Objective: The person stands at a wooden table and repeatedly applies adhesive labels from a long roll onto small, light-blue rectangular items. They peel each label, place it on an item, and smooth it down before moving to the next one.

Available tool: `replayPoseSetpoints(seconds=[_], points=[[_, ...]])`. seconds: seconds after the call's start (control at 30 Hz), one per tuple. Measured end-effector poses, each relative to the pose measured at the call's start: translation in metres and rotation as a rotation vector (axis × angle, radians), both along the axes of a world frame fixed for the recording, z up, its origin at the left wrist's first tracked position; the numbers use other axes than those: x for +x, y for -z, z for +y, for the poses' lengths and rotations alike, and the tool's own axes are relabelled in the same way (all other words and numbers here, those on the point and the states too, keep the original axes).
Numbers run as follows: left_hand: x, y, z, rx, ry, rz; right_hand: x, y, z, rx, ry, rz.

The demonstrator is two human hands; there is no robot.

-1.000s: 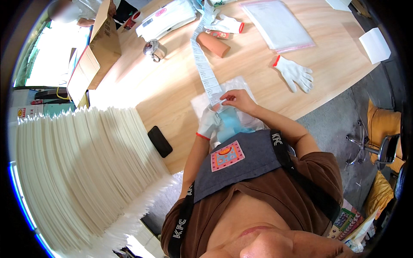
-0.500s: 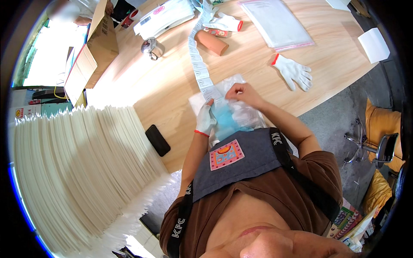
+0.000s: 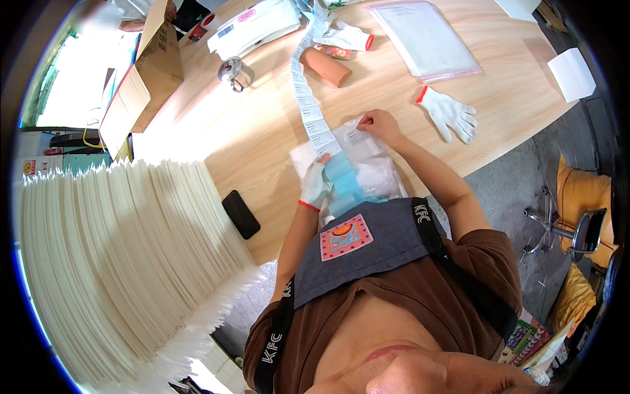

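A long strip of white printed labels (image 3: 306, 98) runs down the table, and its bare light blue backing (image 3: 341, 176) hangs toward my apron. My left hand (image 3: 315, 185), in a white glove with a red cuff, grips the strip where the labels give way to the backing. Beneath it lies a pile of clear plastic bags (image 3: 380, 178) with whitish contents. One white label (image 3: 355, 136) lies against the top bag. My bare right hand (image 3: 380, 126) pinches at that label's upper right corner; its fingertips are closed together.
A tall white stack of sheets (image 3: 131, 262) and a black phone (image 3: 241, 214) are at left. Farther off are a metal mug (image 3: 234, 73), a brown cardboard tube (image 3: 325, 67), clear bags (image 3: 426, 39) and a loose white glove (image 3: 449, 113). An open carton (image 3: 154, 72) stands far left, near another person.
My right hand has moved slightly right and up, away from the strip. A white label now shows on the bag by its fingers. My left hand stays on the strip.
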State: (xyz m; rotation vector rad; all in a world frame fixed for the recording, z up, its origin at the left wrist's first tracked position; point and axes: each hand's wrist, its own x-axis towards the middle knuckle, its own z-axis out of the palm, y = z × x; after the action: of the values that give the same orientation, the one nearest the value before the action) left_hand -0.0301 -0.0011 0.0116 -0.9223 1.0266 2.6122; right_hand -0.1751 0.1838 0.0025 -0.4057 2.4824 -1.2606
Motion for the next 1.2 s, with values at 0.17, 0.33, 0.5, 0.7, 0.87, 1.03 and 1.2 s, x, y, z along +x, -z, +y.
replayPoseSetpoints(seconds=[0.17,0.33,0.5,0.7,0.87,1.03,1.2], points=[[0.002,-0.007,0.002,-0.04,-0.011,-0.016,0.012,-0.016,-0.003,0.103,0.025,0.061],[0.001,-0.002,0.002,-0.032,-0.011,0.006,0.02,-0.012,0.0,-0.065,0.017,0.564],[0.0,0.015,-0.004,0.039,-0.029,-0.005,0.027,-0.016,0.004,-0.288,0.025,0.117],[0.0,0.015,-0.004,0.02,-0.029,0.021,0.016,-0.02,0.006,-0.302,0.146,-0.052],[0.002,0.001,0.001,0.01,-0.02,0.026,0.009,-0.012,0.009,-0.133,0.051,0.16],[0.003,-0.002,0.001,0.02,-0.008,0.026,0.016,-0.02,0.008,-0.153,0.09,0.23],[0.004,0.001,0.001,0.016,-0.016,0.018,0.02,-0.037,0.012,-0.083,0.067,0.272]])
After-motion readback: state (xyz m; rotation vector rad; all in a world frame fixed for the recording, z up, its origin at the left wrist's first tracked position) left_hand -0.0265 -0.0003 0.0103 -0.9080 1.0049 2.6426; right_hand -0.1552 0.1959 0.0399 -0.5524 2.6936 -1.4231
